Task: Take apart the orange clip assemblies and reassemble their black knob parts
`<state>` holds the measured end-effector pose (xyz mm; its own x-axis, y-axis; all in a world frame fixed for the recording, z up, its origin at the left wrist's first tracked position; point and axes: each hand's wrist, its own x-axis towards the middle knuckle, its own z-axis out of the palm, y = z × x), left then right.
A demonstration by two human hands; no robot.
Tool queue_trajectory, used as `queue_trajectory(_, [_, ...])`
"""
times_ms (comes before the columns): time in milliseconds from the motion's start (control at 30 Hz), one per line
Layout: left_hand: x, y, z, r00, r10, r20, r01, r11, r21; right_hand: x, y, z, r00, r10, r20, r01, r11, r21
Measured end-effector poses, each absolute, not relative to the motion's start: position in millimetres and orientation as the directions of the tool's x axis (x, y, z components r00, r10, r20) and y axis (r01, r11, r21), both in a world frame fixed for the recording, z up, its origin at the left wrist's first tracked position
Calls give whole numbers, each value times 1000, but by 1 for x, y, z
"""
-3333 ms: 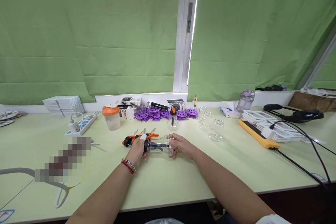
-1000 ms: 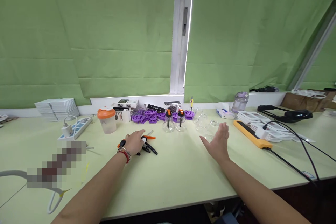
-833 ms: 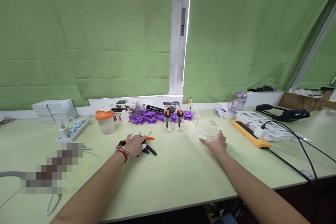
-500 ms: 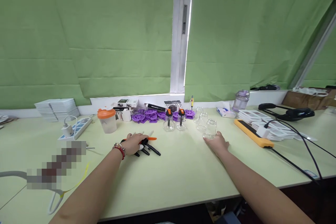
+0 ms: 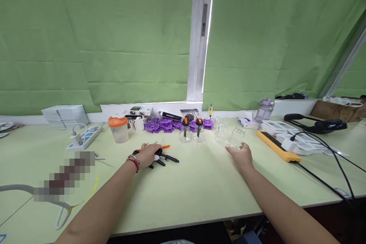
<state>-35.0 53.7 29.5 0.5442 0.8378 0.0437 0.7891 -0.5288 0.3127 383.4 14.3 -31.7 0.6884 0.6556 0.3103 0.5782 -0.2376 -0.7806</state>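
Observation:
My left hand (image 5: 148, 155) lies on a small pile of black-and-orange stoppers with metal rods (image 5: 167, 157), fingers curled over one of them. A red bracelet sits on that wrist. My right hand (image 5: 242, 156) rests on the green table (image 5: 200, 190) with thumb and fingers spread around the base of the nearest clear glass bottle (image 5: 237, 137), touching it. Two more empty glass bottles (image 5: 221, 131) stand just behind. Two glass bottles fitted with orange stoppers (image 5: 191, 132) stand upright between my hands, farther back.
Purple plastic discs (image 5: 167, 125) and small boxes line the window sill edge. An orange-lidded cup (image 5: 119, 129) and a power strip (image 5: 84, 137) are on the left. A yellow bar (image 5: 278, 145), stacked cards, cables and a black headset (image 5: 317, 124) fill the right.
3.3 s ago both hands held a bottle with a stopper; that bottle now stands beside the other stoppered one. My right hand swung right and settled at the empty bottle; my left dropped onto the stoppers.

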Motion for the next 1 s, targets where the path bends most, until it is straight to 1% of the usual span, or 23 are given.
queue_trajectory(100, [-33, 52, 28, 534, 842, 72, 787, -527, 320, 372, 2, -20, 650, 660, 376, 583, -115, -805])
queue_trajectory(167, [-32, 50, 29, 529, 845, 80, 787, -524, 326, 359, -6, -12, 578, 700, 419, 614, -36, -788])
queue_trajectory(233, [-31, 50, 30, 522, 849, 87, 788, -519, 333, 343, -13, -6, 487, 765, 421, 624, 33, -781])
queue_trajectory(300, [-29, 49, 30, 516, 851, 101, 786, -517, 340, 326, -21, -2, 399, 839, 369, 585, 77, -807])
queue_trajectory(367, [-28, 47, 29, 510, 851, 126, 781, -519, 347, 308, -29, 2, 296, 915, 274, 480, 105, -871])
queue_trajectory(467, [-25, 44, 27, 492, 852, 180, 773, -522, 359, 284, -41, 8, 150, 983, 108, 278, 63, -959])
queue_trajectory(533, [-22, 41, 27, 475, 853, 218, 768, -523, 371, 271, -46, 13, 101, 994, 37, 204, 15, -979])
queue_trajectory(633, [-19, 37, 30, 451, 853, 262, 756, -521, 396, 256, -52, 18, 50, 999, 8, 164, 0, -986])
queue_trajectory(767, [-18, 26, 36, 412, 861, 300, 738, -508, 445, 242, -60, 19, 29, 998, 49, 135, 44, -990])
queue_trajectory(833, [-19, 17, 39, 383, 869, 313, 707, -494, 507, 238, -63, 16, 41, 997, 70, 128, 64, -990])
queue_trajectory(900, [-21, 4, 41, 345, 890, 299, 623, -455, 636, 237, -65, 12, 58, 995, 85, 130, 77, -989])
queue_trajectory(967, [-23, -9, 43, 312, 917, 247, 493, -378, 783, 241, -64, 9, 75, 992, 98, 155, 85, -984])
queue_trajectory(1000, [-24, -15, 42, 304, 926, 224, 423, -342, 839, 244, -63, 8, 78, 991, 108, 176, 93, -980])
